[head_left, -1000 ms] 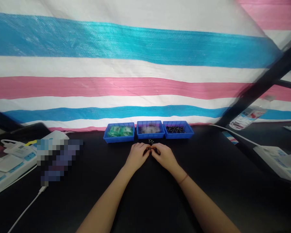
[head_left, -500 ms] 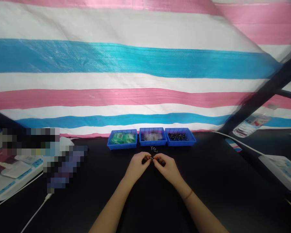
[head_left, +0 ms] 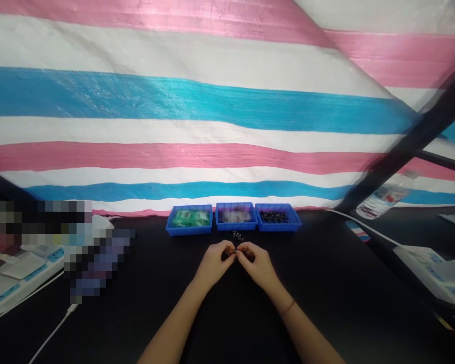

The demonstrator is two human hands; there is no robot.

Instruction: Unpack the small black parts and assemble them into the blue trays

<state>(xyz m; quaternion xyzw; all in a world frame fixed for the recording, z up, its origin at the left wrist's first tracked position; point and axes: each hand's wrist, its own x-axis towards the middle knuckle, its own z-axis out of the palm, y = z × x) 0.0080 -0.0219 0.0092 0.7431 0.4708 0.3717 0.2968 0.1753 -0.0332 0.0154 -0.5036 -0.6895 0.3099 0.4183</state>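
Note:
My left hand (head_left: 215,264) and my right hand (head_left: 259,264) meet fingertip to fingertip above the black table. Both are closed in a pinch around a small dark part (head_left: 235,250), mostly covered by the fingers, so its kind cannot be made out. Just beyond the fingertips lie several small greyish pieces (head_left: 237,236) on the table. Behind them three blue trays stand in a row. The left tray (head_left: 189,231) holds green packets, the middle tray (head_left: 236,227) clear or whitish small items, and the right tray (head_left: 278,228) many small dark pieces.
To the left are a white power strip (head_left: 7,296), a blurred-out object (head_left: 102,263) and a white cable (head_left: 53,336). A clear plastic bottle (head_left: 381,201) and another power strip (head_left: 436,273) are at the right. A striped sheet (head_left: 212,106) hangs behind the black table (head_left: 227,323).
My fingertips have come closer together, and less of the small part shows between them. The view has tilted and shifted slightly. Trays and loose pieces stay in place.

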